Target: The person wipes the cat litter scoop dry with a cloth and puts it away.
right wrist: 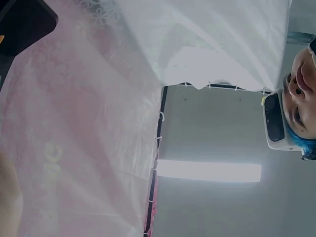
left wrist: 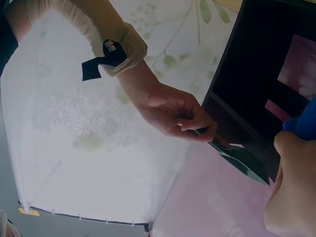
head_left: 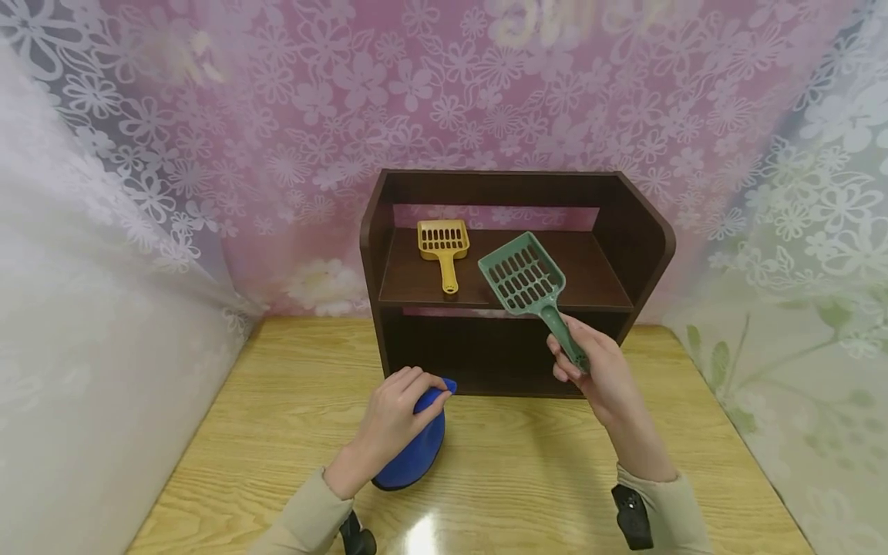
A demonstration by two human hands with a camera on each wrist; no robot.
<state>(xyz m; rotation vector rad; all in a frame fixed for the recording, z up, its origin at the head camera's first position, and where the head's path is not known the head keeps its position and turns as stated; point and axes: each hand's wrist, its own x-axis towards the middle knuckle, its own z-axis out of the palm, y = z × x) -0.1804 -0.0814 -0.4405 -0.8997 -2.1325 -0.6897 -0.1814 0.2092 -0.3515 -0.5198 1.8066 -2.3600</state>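
Observation:
My right hand (head_left: 600, 366) grips the handle of a green slotted litter scoop (head_left: 522, 276), held up in front of a dark brown shelf with its head pointing to the upper left. In the left wrist view the same scoop (left wrist: 249, 165) shows edge-on beyond the right hand (left wrist: 173, 111). Between thumb and fingers, my left hand (head_left: 398, 412) pinches the top of a blue cloth item (head_left: 416, 456) with a dark lower edge, over the table; the hand hides part of it. A yellow litter scoop (head_left: 448, 271) lies on the shelf's upper board, handle toward me.
The brown two-level shelf (head_left: 499, 189) stands at the back of the wood-grain table (head_left: 291, 416). Its raised side panels flank the upper board. Floral curtains (head_left: 312, 154) close off the back and both sides.

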